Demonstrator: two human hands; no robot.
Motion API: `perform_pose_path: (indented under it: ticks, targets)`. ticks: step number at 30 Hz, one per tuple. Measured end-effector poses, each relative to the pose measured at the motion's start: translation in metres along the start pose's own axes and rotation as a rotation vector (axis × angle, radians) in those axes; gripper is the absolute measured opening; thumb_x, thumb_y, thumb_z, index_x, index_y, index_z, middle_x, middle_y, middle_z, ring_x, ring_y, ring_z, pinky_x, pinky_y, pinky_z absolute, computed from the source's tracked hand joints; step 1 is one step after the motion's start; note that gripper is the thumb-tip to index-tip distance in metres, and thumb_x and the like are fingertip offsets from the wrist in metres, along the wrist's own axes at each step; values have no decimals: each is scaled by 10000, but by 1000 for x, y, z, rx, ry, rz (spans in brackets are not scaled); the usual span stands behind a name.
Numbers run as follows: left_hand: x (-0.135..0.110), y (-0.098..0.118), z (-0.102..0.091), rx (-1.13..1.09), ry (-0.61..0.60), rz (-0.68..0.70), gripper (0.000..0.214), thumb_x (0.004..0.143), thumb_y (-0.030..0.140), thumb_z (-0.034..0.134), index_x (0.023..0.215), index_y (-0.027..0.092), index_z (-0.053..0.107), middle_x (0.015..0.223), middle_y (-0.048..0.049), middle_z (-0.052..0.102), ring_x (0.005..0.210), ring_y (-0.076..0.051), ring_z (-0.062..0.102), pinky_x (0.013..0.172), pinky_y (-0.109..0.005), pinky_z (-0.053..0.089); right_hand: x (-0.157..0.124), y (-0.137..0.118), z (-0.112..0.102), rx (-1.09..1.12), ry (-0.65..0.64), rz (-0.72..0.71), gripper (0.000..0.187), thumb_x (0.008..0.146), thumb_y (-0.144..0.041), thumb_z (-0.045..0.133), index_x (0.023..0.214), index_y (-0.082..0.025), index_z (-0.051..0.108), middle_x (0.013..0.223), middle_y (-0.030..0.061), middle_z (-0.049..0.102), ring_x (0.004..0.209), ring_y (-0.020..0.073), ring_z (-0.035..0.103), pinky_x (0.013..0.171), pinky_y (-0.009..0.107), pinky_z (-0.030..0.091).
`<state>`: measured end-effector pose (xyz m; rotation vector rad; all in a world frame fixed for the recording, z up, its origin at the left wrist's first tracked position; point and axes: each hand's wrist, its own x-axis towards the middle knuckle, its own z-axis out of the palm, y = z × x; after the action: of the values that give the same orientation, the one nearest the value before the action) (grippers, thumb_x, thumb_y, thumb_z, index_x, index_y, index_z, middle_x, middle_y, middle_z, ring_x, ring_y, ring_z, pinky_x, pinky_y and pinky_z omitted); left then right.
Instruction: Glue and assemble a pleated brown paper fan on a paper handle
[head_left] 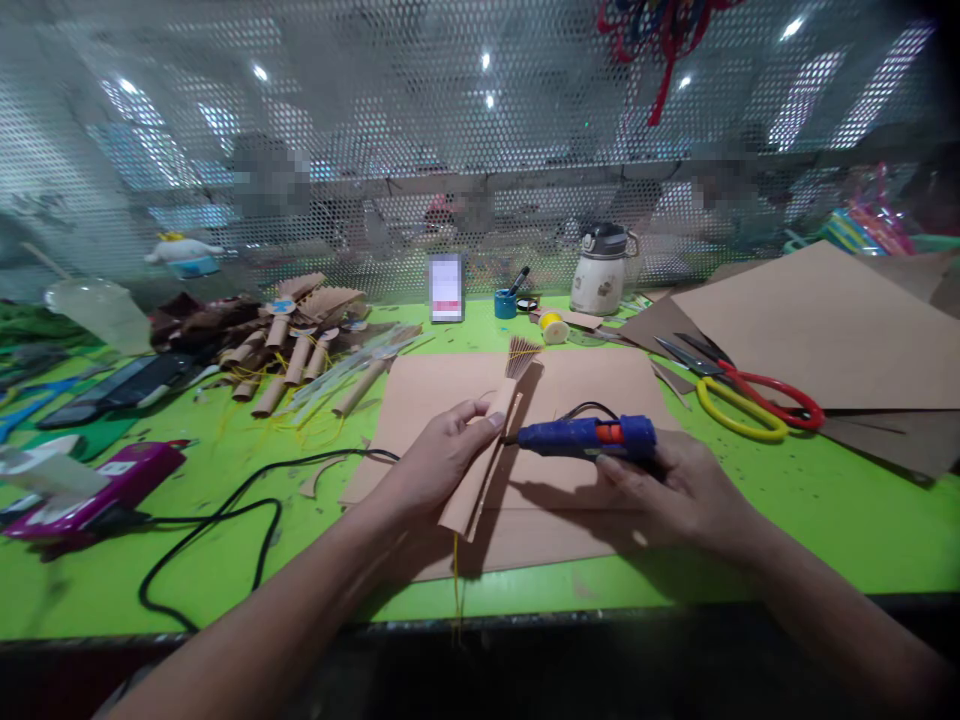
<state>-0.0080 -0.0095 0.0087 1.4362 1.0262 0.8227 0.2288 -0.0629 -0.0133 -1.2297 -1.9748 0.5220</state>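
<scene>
My left hand (442,452) is closed on a brown paper roll (477,487) whose upper end is a pleated fan with yellow thread. The roll's loose edge stands out on its right side, with a shiny line along it. A blue glue gun (586,437) with an orange part lies in the grip of my right hand (686,490). Its nozzle meets or nearly meets the roll's edge close to my left thumb. Yellow thread hangs from the lower end of the roll. Beneath both hands are brown paper sheets (420,390).
Several similar paper rolls (298,358) are heaped at the back left. A purple power strip (127,490) and black cord (217,518) lie left. Scissors (750,400) and large brown sheets (817,320) are right. A phone (446,287), yellow thread spool (553,328) and bottle (598,275) stand behind.
</scene>
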Motion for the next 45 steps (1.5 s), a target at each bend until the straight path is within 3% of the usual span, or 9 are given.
perform_pose_path:
  ticks: [5,11,17,20,27,33,35,39,45]
  targets:
    - [-1,3,1,-34,-6,-51,235,797,392,602,888,175,616,784,4,659,759,-164,592,698,-239,441,4,5,0,-22,119,16,224,885,-339,520,773,-160,594,623,6,546,558,134,480,495,240,387]
    - [-6,9,3,-68,-51,-71,323,809,407,599,1010,154,603,825,-19,682,787,-174,603,711,-240,447,11,13,-4,25,284,204,361,896,-449,483,810,-130,629,717,51,639,639,165,563,555,256,420]
    - [-10,8,4,-57,-59,46,349,788,418,624,985,132,589,812,-19,657,765,-149,585,694,-219,435,31,38,-26,-397,377,223,362,920,-402,427,973,-97,614,789,91,661,712,209,597,638,296,443]
    - [-6,0,2,-44,-75,38,354,773,440,629,948,141,557,685,8,600,599,-119,542,550,-204,417,53,56,-34,-613,370,180,319,920,-306,411,1062,-76,581,911,149,658,790,241,589,689,317,426]
    - [2,-15,1,-8,-60,-4,356,774,475,596,952,180,505,528,57,502,408,-113,485,404,-223,425,93,83,-25,-722,218,61,264,808,-268,608,1024,-116,619,1000,157,635,974,294,512,835,374,390]
    - [2,-10,3,110,-141,-12,380,776,481,578,969,157,531,549,50,492,418,-111,472,404,-234,426,66,35,-22,-681,225,-86,264,846,-226,569,1098,-151,589,1120,138,581,1071,287,466,916,444,388]
    - [1,-7,4,167,-207,52,399,775,492,581,956,137,558,571,43,489,455,-100,462,427,-212,400,51,3,-23,-579,231,-278,269,866,-189,535,1131,-158,572,1132,126,579,1090,262,471,941,437,385]
    - [-8,2,7,356,-351,248,411,850,504,489,970,124,591,621,24,506,510,-92,452,471,-201,358,34,-48,-26,-533,-41,-529,229,880,-191,530,1092,-141,599,1072,115,614,1043,243,507,912,411,390]
    - [-18,10,17,573,-500,363,407,888,499,431,993,139,589,599,40,488,506,-88,435,495,-204,338,22,-55,-28,-664,-335,-412,155,885,-191,538,916,-169,688,850,78,651,818,208,576,758,347,391]
